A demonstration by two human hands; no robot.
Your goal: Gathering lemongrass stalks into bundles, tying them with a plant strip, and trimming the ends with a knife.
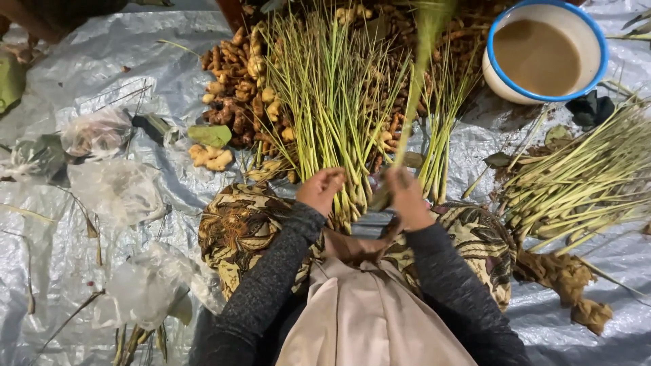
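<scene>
A seated person's left hand [321, 190] is closed round the pale base ends of a big fanned bunch of green lemongrass stalks [332, 102], holding it upright-tilted over the lap. The right hand [409, 196], just right of that bunch, is pinched shut on a single long green stalk [413, 102], which blurs as it rises toward the top of the frame.

Judging by the grip, stalks are being gathered one by one into the bunch; the next move looks to call for laying this stalk against the others with base ends level, the left hand loosening just enough to admit it.

Behind the bunch lies a heap of knobbly brown and yellow ginger-like roots [234, 95]. To the upper right of the bunch stands a white enamel bowl with a blue rim [489, 68], holding cloudy brown liquid. Right of the bunch lies a second loose pile of lemongrass [583, 183]. Left of it, crumpled clear plastic bags [115, 183] are scattered on the silver-grey tarpaulin [88, 68] covering the floor.
</scene>
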